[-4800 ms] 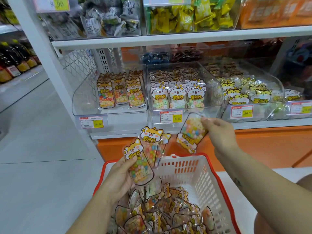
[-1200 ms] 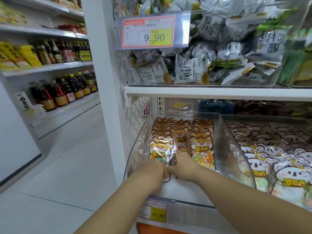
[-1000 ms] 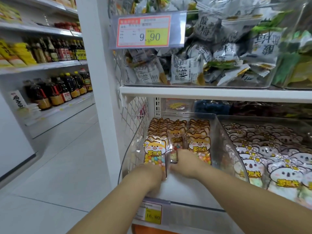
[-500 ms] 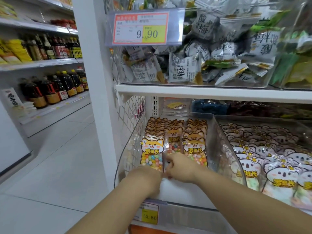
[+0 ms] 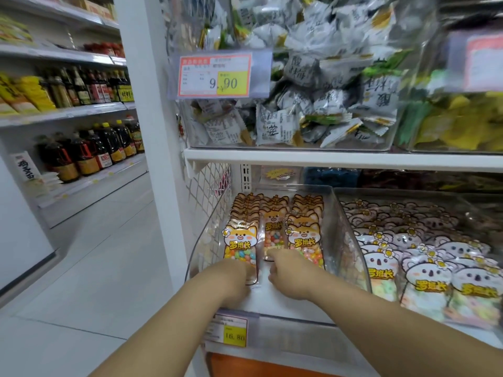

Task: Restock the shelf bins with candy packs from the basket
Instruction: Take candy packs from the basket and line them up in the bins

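Orange fox-faced candy packs [image 5: 240, 240], bottoms pinched by left hand [image 5: 236, 280] and right hand [image 5: 287, 274].

The candy packs [image 5: 241, 243] are glossy clear plastic film with printed faces; the bin [image 5: 340, 240] holding them is clear, hard, shiny plastic; the side divider [image 5: 211, 191] is white-coated wire mesh. The shelf [image 5: 326, 160] looks smooth, white painted metal; the price tag [image 5: 215, 74] is paper behind a clear plastic sleeve; the floor [image 5: 95, 268] is smooth pale tile with a dull sheen.

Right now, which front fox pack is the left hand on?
The leftmost front pack, nearest the wire mesh side; the left hand covers its bottom edge.
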The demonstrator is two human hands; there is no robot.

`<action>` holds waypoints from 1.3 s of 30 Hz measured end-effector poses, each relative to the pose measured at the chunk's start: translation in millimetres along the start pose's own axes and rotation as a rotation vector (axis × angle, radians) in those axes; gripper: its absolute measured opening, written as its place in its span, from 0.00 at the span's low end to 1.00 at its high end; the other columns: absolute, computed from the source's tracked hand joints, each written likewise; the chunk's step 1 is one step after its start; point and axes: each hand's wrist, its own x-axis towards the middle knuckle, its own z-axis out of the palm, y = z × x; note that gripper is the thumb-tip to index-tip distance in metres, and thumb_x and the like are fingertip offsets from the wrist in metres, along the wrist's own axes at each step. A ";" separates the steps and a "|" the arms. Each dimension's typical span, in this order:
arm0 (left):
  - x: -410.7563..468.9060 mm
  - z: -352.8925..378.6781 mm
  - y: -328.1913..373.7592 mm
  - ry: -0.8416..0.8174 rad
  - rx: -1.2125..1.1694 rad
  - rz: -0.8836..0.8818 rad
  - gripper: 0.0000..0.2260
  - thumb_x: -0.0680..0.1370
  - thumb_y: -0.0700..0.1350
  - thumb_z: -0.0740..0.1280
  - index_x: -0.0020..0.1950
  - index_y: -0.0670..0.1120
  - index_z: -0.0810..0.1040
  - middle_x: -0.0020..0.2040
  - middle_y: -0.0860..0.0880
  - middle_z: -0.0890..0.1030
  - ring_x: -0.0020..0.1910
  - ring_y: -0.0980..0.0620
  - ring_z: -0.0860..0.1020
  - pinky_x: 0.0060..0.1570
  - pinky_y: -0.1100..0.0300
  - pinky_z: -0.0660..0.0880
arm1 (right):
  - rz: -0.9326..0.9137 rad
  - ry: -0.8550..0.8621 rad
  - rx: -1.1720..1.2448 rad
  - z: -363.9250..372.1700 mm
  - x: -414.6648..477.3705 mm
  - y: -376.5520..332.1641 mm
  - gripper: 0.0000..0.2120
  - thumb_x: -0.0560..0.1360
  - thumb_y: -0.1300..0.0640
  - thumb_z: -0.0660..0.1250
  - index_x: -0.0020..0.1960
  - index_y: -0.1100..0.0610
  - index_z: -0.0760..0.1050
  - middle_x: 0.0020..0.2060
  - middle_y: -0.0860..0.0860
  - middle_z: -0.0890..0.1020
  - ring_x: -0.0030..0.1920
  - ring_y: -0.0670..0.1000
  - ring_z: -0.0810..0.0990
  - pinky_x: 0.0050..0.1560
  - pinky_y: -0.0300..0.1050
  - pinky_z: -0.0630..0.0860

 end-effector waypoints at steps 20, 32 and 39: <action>-139.2 241.5 163.1 0.397 -0.654 0.121 0.10 0.82 0.44 0.63 0.60 0.54 0.81 0.55 0.59 0.82 0.53 0.58 0.80 0.54 0.63 0.75 | 0.158 0.070 0.389 111.4 -298.7 118.9 0.07 0.78 0.57 0.67 0.55 0.51 0.82 0.44 0.44 0.82 0.46 0.47 0.80 0.49 0.39 0.76; -121.3 351.6 129.5 -0.205 -0.005 0.204 0.14 0.81 0.48 0.60 0.67 0.55 0.74 0.62 0.47 0.75 0.63 0.43 0.72 0.61 0.46 0.73 | 0.437 -0.577 0.085 234.1 -330.6 202.4 0.16 0.79 0.56 0.63 0.66 0.57 0.75 0.60 0.56 0.80 0.58 0.56 0.79 0.54 0.47 0.75; -123.2 356.9 142.8 -0.329 0.054 0.204 0.17 0.81 0.52 0.61 0.71 0.57 0.71 0.75 0.47 0.68 0.76 0.42 0.61 0.75 0.36 0.53 | 0.462 -0.619 -0.047 287.2 -344.4 206.0 0.39 0.74 0.54 0.69 0.78 0.53 0.53 0.74 0.55 0.65 0.64 0.58 0.75 0.61 0.56 0.73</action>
